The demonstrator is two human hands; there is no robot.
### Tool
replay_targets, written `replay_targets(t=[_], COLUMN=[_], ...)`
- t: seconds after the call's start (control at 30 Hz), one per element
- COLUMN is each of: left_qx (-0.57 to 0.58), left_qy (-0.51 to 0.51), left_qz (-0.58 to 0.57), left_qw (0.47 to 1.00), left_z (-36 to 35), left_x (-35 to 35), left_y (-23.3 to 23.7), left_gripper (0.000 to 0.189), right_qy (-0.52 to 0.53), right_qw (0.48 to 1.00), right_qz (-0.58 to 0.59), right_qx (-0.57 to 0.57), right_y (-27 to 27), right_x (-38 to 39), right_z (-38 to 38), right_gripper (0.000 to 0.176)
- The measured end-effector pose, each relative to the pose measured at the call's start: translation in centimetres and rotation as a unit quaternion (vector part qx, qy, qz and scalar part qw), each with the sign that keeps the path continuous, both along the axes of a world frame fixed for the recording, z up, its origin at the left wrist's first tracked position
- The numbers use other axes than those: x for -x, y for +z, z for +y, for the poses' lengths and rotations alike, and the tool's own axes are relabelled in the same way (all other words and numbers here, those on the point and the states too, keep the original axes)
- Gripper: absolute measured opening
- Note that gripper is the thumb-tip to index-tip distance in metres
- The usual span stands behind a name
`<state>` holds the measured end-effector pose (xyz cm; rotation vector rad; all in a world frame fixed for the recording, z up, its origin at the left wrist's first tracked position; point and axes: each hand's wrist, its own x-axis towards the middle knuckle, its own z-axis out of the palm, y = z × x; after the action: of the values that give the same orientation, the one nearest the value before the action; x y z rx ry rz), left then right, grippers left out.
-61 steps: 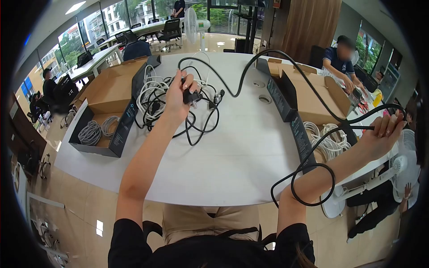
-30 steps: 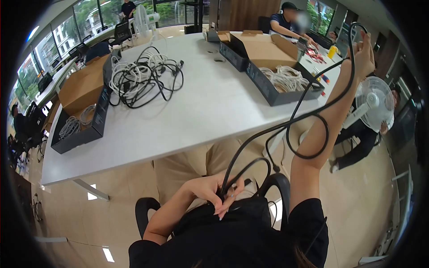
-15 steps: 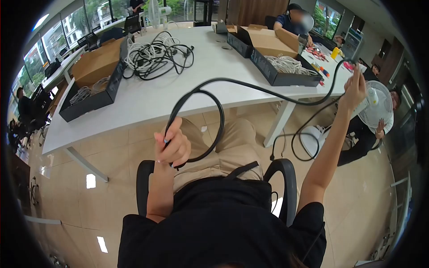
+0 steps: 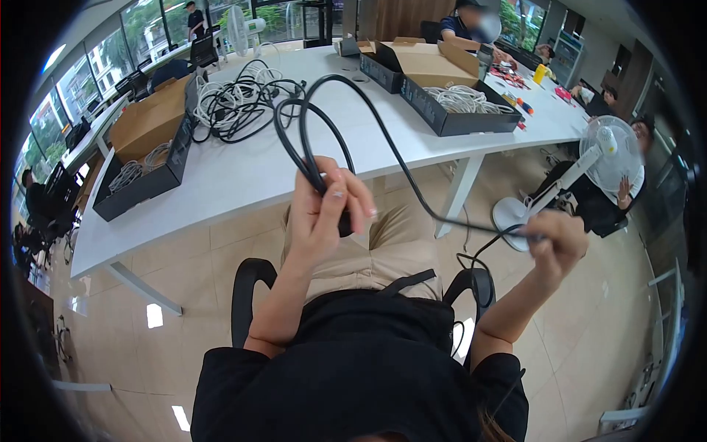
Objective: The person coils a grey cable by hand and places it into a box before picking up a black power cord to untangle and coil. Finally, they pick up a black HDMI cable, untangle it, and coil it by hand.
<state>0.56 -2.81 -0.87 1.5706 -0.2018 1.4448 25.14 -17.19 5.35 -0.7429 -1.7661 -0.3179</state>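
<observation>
Left hand rises, grip closed on a fresh loop of cable; right hand drops, grip clenched on its slack.

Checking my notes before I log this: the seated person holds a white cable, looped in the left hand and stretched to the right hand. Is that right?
Not quite: the head view shows the cable is black, not white. It is looped in the left hand and stretched to the right hand.
</observation>
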Motion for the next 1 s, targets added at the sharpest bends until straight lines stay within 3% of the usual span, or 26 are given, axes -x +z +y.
replay_targets(t=[0.07,0.23,0.47,0.53,0.57,0.67,0.7,0.8,0.83,0.93,1.0], left_qx=[-0.013,0.072,0.107,0.083,0.063,0.066,0.130,0.193,0.191,0.208,0.165], left_qy=[-0.010,-0.183,-0.172,-0.181,-0.186,-0.247,-0.285,-0.360,-0.358,-0.462,-0.442], left_qz=[-0.003,0.026,0.088,0.169,0.208,0.222,0.214,0.191,0.177,0.124,0.150], left_qw=[1.000,0.980,0.975,0.965,0.958,0.941,0.925,0.893,0.897,0.853,0.869], left_z=[-0.4,-0.4,-0.2,0.0,0.2,-0.4,-1.0,-2.1,-2.6,-3.0,-3.2], left_x=[-1.8,-3.1,-4.6,-4.1,-4.1,-4.7,-5.0,-4.8,-4.8,-4.3,-3.9], left_y=[-0.6,-2.4,-4.0,-4.0,-3.9,-4.2,-4.4,-4.8,-4.8,-4.8,-4.5], left_gripper=[0.010,0.011,0.007,0.009,0.010,0.012,0.013,0.014,0.025,0.029,0.042], right_qy=[0.027,0.007,-0.011,0.006,0.023,-0.080,-0.097,-0.029,-0.036,-0.041,-0.063], right_qw=[0.999,0.992,0.985,0.984,0.983,0.978,0.967,0.962,0.959,0.956,0.956], right_qz=[0.016,0.009,0.089,0.075,0.056,0.143,0.185,0.211,0.229,0.250,0.246], right_qx=[0.022,0.122,0.147,0.163,0.171,0.130,0.144,0.173,0.165,0.148,0.149], right_y=[-0.8,-1.4,-3.2,-3.2,-3.4,-3.5,-3.5,-3.8,-3.9,-3.7,-3.4], right_x=[2.0,4.1,4.7,4.5,3.8,4.6,4.8,3.1,3.2,4.2,4.4], right_z=[-1.0,-1.4,2.2,2.7,3.1,3.8,3.9,4.1,4.2,3.7,3.2], right_gripper=[0.035,0.036,0.044,0.045,0.044,0.035,0.031,0.021,0.019,0.011,0.011])
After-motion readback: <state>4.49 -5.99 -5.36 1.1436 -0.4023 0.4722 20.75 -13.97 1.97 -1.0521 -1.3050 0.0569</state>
